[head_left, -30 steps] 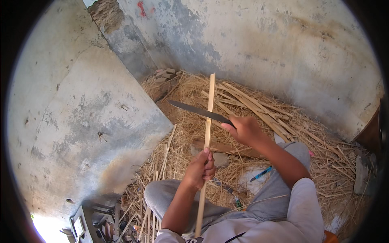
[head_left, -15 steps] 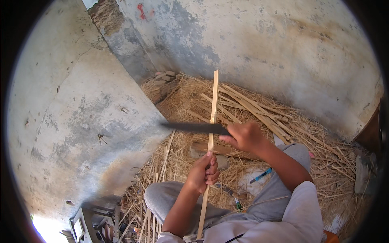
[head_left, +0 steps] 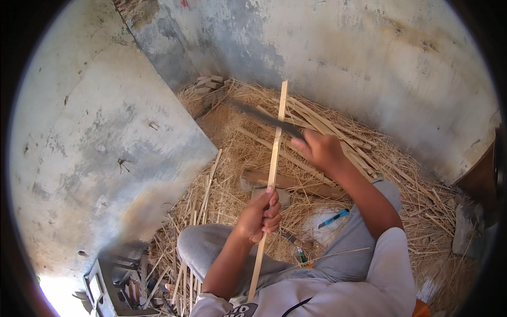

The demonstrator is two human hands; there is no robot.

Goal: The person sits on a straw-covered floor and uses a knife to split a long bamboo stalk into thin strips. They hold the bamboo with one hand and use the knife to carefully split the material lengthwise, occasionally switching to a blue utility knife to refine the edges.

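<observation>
My left hand (head_left: 260, 215) is clenched round the pale strip (head_left: 274, 162), which slants away from me. Right hand (head_left: 323, 150) grasps the knife (head_left: 265, 118), blade crossing the strip's upper half. I'd keep 1 shallow angle, left thumb clear. Loose strips (head_left: 319, 121) beyond.

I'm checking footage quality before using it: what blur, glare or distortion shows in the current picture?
Head view: the knife blade is smeared, probably by motion, while the wooden strip and left hand look fairly crisp; head view, lower left: a bright patch is blown out white; head view, corners: black, cut off by a round rim.
</observation>
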